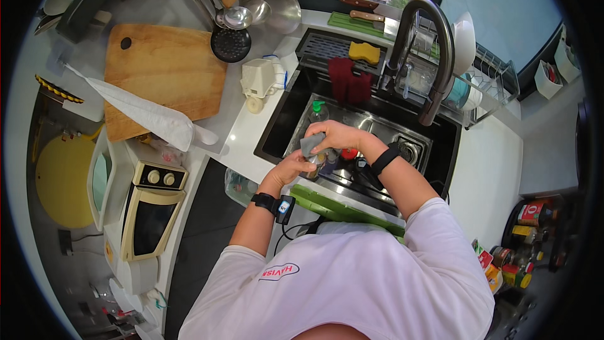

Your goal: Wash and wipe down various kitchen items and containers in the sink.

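Observation:
Over the black sink (273, 134), my left hand (288, 169) grips a small clear container (315, 169), perhaps a jar, partly covered by my fingers. My right hand (340, 135) holds a grey cloth (311, 143) against the container's upper end. Behind my hands stands a clear bottle with a green pump top (318, 109). A red round object (349, 153) and a black item (369, 172) lie in the sink below my right wrist. What the black item is, I cannot tell.
A dark gooseneck faucet (446, 63) arches over the sink's right side. A dark red cloth (349, 80) hangs over the back rim, near a yellow sponge (364, 53). Knives (365, 15) lie behind. A wire dish rack (495, 82) stands right; a wooden cutting board (163, 75) is left.

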### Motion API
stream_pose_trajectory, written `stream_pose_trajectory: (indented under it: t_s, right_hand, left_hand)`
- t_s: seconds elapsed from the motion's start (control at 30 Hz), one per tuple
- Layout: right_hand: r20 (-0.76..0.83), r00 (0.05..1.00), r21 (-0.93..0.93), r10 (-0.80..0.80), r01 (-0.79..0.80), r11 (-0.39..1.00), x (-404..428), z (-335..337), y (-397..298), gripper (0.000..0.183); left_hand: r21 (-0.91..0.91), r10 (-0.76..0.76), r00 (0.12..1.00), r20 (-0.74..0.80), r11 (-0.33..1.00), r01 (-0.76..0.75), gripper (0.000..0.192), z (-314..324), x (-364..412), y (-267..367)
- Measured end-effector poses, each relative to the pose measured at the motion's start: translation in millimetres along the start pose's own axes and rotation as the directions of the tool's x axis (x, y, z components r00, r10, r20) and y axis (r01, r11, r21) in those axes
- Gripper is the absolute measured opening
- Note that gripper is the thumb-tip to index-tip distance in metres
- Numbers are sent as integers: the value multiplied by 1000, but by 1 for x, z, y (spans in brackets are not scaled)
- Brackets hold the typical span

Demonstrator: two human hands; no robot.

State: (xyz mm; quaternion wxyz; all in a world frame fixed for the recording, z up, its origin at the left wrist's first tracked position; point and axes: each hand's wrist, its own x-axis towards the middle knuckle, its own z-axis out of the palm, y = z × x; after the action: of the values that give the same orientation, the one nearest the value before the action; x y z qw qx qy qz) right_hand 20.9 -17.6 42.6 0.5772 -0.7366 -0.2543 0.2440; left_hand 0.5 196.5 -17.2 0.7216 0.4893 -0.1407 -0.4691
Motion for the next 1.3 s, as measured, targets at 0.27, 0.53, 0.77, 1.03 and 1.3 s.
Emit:
stream_pose_trajectory:
  t_s: [0.27, 0.53, 0.77, 1.03, 1.3]
  right_hand:
    - [48, 994, 177, 101, -108, 978, -6, 2, -5, 30]
    - [-55, 995, -245, -84, 68, 967, 6, 18, -6, 20]
    - [-351, 917, -342, -191, 64, 937, 7, 23, 5, 21]
    - [-537, 828, -250, -165, 31, 968, 3, 13, 26, 24]
    - [-298, 943, -70, -147, 133, 989, 9, 4, 6, 29]
  left_hand:
    - [-54, -28, 1000, 11, 998, 29, 63, -2, 2, -1]
    - [-24, -42, 997, -62, 999, 41, 63, -13, 0, -4]
    - [15, 50, 986, -160, 999, -49, 58, -1, 4, -7]
    - [102, 74, 983, -170, 993, -57, 54, 11, -5, 17]
    - [116, 77, 983, -166, 992, -58, 55, -2, -10, 20]
